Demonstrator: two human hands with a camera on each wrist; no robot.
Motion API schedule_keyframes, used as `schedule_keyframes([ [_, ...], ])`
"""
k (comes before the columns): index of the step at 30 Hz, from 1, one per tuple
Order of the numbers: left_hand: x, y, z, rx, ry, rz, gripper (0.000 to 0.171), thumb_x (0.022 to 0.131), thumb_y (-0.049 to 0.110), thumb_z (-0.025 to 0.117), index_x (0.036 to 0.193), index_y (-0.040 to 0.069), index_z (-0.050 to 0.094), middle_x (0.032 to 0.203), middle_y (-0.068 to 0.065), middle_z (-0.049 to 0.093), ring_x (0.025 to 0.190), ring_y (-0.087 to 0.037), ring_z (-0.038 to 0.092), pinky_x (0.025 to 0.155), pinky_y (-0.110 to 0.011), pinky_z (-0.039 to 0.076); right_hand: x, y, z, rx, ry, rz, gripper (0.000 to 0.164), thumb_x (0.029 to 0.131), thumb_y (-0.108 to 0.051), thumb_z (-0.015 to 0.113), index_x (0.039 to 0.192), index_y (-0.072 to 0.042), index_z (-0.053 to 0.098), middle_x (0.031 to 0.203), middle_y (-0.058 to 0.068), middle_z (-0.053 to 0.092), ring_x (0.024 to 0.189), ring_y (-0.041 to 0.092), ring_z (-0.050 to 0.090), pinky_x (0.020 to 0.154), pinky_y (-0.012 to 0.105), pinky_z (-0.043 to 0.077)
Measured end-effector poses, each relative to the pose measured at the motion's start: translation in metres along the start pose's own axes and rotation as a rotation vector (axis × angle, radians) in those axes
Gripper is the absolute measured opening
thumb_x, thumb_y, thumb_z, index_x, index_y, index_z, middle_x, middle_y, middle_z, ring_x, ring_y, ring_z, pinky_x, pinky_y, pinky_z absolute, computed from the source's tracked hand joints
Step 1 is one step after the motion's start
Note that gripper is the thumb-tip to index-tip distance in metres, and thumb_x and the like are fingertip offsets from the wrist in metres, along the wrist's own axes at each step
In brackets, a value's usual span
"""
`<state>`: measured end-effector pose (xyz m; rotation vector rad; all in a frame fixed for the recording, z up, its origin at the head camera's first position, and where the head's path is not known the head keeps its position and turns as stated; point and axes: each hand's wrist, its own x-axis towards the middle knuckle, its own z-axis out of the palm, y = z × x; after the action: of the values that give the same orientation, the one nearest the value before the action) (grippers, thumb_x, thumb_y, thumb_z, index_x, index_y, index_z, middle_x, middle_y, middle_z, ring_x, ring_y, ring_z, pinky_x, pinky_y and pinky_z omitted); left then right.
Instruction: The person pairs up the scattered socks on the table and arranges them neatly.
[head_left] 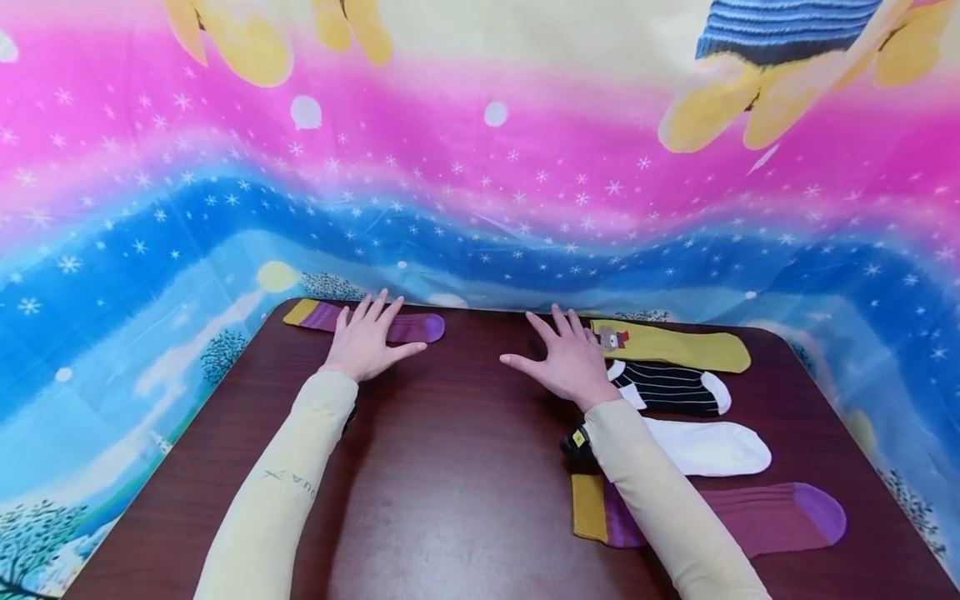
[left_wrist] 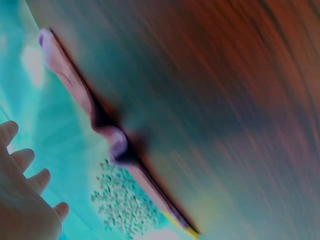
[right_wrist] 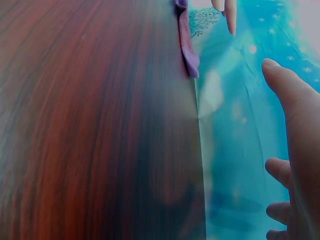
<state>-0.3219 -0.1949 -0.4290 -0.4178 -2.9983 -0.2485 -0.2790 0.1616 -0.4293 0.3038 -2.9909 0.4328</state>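
At the far left of the table lies a purple sock [head_left: 322, 316] with a yellow cuff. My left hand [head_left: 365, 340], fingers spread, overlaps it in the head view. From the left wrist, the sock [left_wrist: 75, 87] shows a raised fold midway, and the hand [left_wrist: 25, 197] appears apart from it. My right hand [head_left: 572, 360] holds nothing, its fingers also spread, beside the cuff end of a mustard sock [head_left: 686, 347] with an animal motif. Just below that hand is a black sock [head_left: 671, 389] with white stripes, heel and toe.
A white sock [head_left: 720, 448] and another purple sock [head_left: 772, 517] with a yellow cuff lie in the right-hand column, partly hidden by my right forearm. The dark wooden table [head_left: 442, 467] ends at a printed cloth backdrop [head_left: 480, 200].
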Motion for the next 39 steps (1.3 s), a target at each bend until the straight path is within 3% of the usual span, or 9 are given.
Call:
schedule_keyframes([
  [11,0.001,-0.037,-0.020,0.022,-0.004,-0.046,0.107,0.085,0.087,0.042,0.162,0.015,0.028,0.165,-0.020,0.020,0.150,-0.041,0.016,0.115,-0.066,0.006,0.016,-0.022,0.003,0.015,-0.035,0.002,0.107,0.077,-0.096,0.035,0.159,-0.028,0.038,0.165,0.014,0.023,0.152,0.038,0.014,0.114,0.065,0.022],
  [23,0.005,-0.067,-0.030,-0.017,0.060,-0.151,0.106,0.085,0.087,0.043,0.158,0.011,0.037,0.161,-0.024,0.029,0.144,-0.050,0.025,0.112,-0.069,0.011,0.037,-0.051,0.009,0.024,-0.057,-0.063,0.103,0.083,-0.091,0.035,0.153,-0.017,0.048,0.162,0.012,0.033,0.149,0.034,0.024,0.117,0.054,0.024],
  [30,0.001,-0.082,-0.022,-0.066,0.052,-0.205,0.097,0.091,0.079,0.046,0.154,0.004,0.041,0.157,-0.027,0.034,0.141,-0.050,0.030,0.110,-0.068,0.015,0.046,-0.065,0.016,0.051,-0.087,-0.116,0.087,0.091,-0.078,0.047,0.150,-0.015,0.052,0.158,0.012,0.040,0.146,0.033,0.031,0.117,0.049,0.026],
  [39,-0.003,-0.097,-0.004,-0.068,-0.018,-0.267,0.072,0.101,0.049,0.054,0.154,0.002,0.040,0.155,-0.029,0.035,0.138,-0.051,0.034,0.107,-0.070,0.021,0.058,-0.072,0.031,0.150,-0.107,-0.178,0.074,0.093,-0.063,0.063,0.147,-0.013,0.055,0.148,0.007,0.051,0.142,0.027,0.038,0.115,0.042,0.030],
])
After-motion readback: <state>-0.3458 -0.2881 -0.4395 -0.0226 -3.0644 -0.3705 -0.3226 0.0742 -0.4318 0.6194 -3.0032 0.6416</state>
